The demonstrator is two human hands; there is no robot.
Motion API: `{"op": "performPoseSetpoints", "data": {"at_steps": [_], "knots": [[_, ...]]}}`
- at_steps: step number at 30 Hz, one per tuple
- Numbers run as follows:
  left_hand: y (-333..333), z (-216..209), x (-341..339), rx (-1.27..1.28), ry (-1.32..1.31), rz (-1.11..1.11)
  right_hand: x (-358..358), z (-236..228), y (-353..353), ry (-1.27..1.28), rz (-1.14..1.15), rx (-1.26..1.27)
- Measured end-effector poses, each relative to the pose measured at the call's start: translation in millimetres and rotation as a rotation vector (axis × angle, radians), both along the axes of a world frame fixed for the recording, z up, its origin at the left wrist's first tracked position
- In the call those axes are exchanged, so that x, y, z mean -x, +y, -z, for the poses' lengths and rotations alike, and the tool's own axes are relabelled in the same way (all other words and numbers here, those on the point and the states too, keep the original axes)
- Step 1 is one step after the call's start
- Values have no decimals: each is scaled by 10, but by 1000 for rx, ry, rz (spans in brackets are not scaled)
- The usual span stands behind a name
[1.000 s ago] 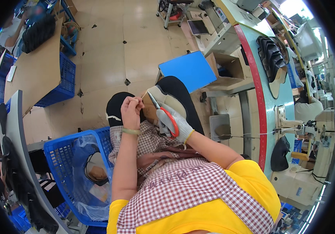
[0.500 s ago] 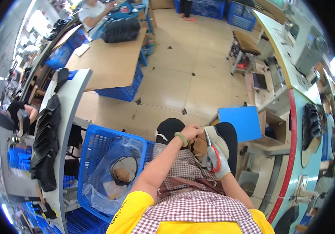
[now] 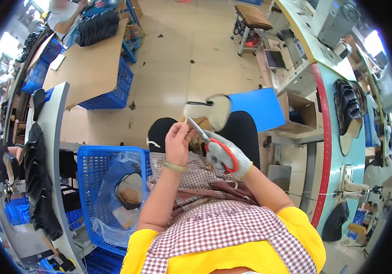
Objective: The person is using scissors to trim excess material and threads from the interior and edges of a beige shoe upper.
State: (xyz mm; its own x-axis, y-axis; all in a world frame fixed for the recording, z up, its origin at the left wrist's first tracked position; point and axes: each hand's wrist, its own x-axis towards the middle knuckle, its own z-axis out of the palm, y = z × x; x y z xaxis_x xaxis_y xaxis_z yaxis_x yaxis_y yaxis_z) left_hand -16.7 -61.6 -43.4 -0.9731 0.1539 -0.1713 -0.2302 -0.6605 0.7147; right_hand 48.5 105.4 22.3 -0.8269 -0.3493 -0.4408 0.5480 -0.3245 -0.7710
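In front of my knees is a cream shoe upper (image 3: 219, 114) with a black edge, held up and slightly blurred. My left hand (image 3: 177, 142), bare with a pale bangle, is closed with fingertips pinching its near left end. My right hand (image 3: 221, 160), in a whitish knit glove, grips red-handled scissors (image 3: 225, 148). The scissor blades point up and left, their tips beside my left fingertips and the upper's edge. Whether the blades touch the material I cannot tell. A brown piece hangs below the upper, partly hidden by the hands.
At my left stands a blue basket (image 3: 83, 182) lined with a clear plastic bag, with another upper (image 3: 129, 191) inside. Black shoe pieces (image 3: 38, 178) overlap on the left bench. A blue board (image 3: 257, 108) and cardboard box (image 3: 298, 114) are ahead right. Another person (image 3: 61, 18) sits far left.
The upper has risen off my right thigh and swung forward. My left hand has moved left and turned upright, while the scissors now tilt up-left toward its fingertips. The view has shifted.
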Motion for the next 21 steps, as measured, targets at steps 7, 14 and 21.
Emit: {"op": "performPoseSetpoints", "data": {"at_steps": [7,14,21], "knots": [[155,50,-327,-83,-100,-62,-199,168,87,-47,16,74],[222,69,-618,-88,-137,-55,-369,162,156,-69,-40,56],[294,-17,-794,-153,-198,37,-545,86,201,-121,54,149]]}}
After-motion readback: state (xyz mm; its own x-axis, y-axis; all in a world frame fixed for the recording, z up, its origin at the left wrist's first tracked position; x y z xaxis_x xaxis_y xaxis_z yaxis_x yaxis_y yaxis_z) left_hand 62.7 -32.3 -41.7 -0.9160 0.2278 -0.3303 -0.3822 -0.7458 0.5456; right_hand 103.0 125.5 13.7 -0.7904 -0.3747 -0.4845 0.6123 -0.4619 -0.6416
